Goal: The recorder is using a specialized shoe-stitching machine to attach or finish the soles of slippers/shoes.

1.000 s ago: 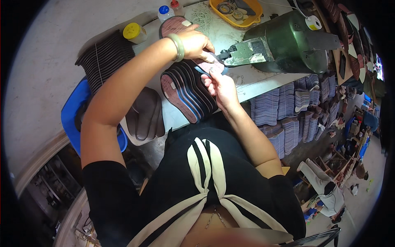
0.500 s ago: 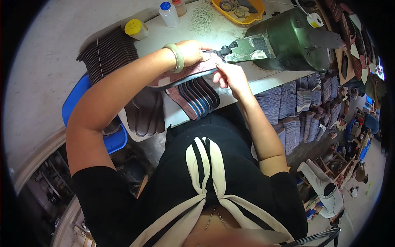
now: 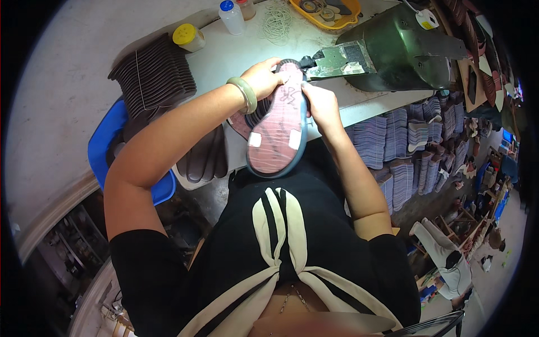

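Note:
A pinkish shoe sole with a dark edge, pen marks and two white patches lies between my hands, its wide end toward my body. My left hand, below a pale bangle, is closed on the sole's narrow far end. Along the right edge of that end, my right hand grips with thumb and bent fingers. The narrow end meets the dark working tip of a green machine; exact contact there is hidden. Behind the sole, partly covered, several more soles lie on the white table.
Left of my left arm are a tied stack of dark brown soles and a blue bin. A yellow-lidded jar, a blue-capped bottle, tangled cord and a yellow basket stand farther back. Striped stacks fill the right below the table.
The sole has swung round from pointing left to pointing toward my body, its pink face now turned up. My left hand and forearm have shifted slightly right; the right hand stays near the machine tip.

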`<state>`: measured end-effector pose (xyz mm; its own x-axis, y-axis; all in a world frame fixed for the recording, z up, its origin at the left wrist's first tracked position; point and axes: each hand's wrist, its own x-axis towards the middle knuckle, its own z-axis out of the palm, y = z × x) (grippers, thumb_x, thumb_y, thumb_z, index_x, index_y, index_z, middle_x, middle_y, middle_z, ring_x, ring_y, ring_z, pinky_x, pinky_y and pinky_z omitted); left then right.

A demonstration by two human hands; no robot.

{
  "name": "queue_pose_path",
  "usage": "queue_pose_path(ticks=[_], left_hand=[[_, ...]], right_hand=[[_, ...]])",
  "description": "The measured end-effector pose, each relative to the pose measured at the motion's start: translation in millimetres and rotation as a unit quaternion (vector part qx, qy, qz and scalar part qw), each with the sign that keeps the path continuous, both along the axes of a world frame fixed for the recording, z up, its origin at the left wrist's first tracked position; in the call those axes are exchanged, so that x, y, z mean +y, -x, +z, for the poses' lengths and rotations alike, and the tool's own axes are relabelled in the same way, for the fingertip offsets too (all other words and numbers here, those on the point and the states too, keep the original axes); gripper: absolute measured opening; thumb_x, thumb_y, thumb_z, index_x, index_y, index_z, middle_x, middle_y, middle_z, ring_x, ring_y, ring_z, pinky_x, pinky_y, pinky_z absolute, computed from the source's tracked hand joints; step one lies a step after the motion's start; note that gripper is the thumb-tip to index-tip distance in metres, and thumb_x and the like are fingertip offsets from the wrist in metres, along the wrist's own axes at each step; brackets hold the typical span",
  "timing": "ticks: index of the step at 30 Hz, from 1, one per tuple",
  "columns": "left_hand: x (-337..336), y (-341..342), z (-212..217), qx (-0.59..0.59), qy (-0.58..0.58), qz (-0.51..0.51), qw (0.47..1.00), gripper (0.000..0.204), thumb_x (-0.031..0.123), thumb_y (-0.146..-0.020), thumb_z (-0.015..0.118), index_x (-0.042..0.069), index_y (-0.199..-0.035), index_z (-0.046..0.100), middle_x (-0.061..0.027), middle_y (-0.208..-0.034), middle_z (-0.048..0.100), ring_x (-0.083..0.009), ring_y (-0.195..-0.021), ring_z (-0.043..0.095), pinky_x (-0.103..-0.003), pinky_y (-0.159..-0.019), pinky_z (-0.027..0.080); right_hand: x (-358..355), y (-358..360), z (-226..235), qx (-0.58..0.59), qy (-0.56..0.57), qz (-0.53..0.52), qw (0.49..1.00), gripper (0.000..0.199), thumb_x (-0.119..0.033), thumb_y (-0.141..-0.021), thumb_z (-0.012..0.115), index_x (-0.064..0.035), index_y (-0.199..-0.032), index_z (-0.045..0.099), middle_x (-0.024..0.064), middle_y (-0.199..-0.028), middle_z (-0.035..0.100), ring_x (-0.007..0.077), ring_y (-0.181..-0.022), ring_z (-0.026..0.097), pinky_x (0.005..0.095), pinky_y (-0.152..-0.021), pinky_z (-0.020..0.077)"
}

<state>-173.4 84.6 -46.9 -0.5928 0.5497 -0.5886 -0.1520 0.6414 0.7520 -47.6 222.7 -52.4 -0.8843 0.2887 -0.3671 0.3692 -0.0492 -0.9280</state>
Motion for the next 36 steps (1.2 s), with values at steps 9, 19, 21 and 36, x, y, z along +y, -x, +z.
queue_pose_path(ticks=[9,19,21,36], left_hand=[[9.7,-8.3,6.9,0.019,-0.006,0.092,0.996,0.048,0.018,-0.085,0.058,-0.004,-0.124,0.039,-0.0080,-0.072,0.059,-0.0126,-0.045,0.055,-0.024,-0.044,0.047],[7.4,26.0,-43.0,0.279,0.008,0.105,0.954,0.050,0.031,-0.084,0.060,-0.002,-0.120,0.045,-0.0054,-0.069,0.061,-0.0133,-0.055,0.059,-0.029,-0.056,0.047],[9.4,32.6,-38.0,0.241,-0.023,0.121,0.963,0.047,0.032,-0.083,0.061,-0.001,-0.115,0.049,-0.0064,-0.073,0.063,-0.0150,-0.057,0.060,-0.029,-0.058,0.049],[-8.5,74.2,-30.5,0.461,0.001,0.064,0.885,0.057,0.044,-0.088,0.046,0.000,-0.125,0.046,-0.0208,-0.131,0.044,-0.0318,-0.125,0.039,-0.048,-0.104,0.025]], right_hand=[[-32.6,-112.0,19.3,-0.044,0.308,0.054,0.949,0.039,-0.026,-0.088,0.058,0.0029,-0.114,0.052,0.0104,-0.095,0.062,0.0165,-0.078,0.061,0.0291,-0.074,0.0483],[-29.8,-82.6,-21.2,0.003,0.325,0.052,0.944,0.036,-0.025,-0.087,0.058,0.0020,-0.110,0.053,0.0094,-0.087,0.062,0.0176,-0.067,0.062,0.0282,-0.059,0.0508],[-28.4,-73.0,-26.1,0.008,0.321,0.033,0.947,0.035,-0.025,-0.087,0.057,0.0021,-0.110,0.053,0.0095,-0.088,0.062,0.0167,-0.066,0.062,0.0267,-0.058,0.0504],[-28.7,-17.1,-15.6,-0.041,0.282,-0.054,0.957,0.023,-0.020,-0.087,0.059,0.0025,-0.092,0.062,0.0070,-0.076,0.064,0.0121,-0.054,0.057,0.0221,-0.048,0.0443]])
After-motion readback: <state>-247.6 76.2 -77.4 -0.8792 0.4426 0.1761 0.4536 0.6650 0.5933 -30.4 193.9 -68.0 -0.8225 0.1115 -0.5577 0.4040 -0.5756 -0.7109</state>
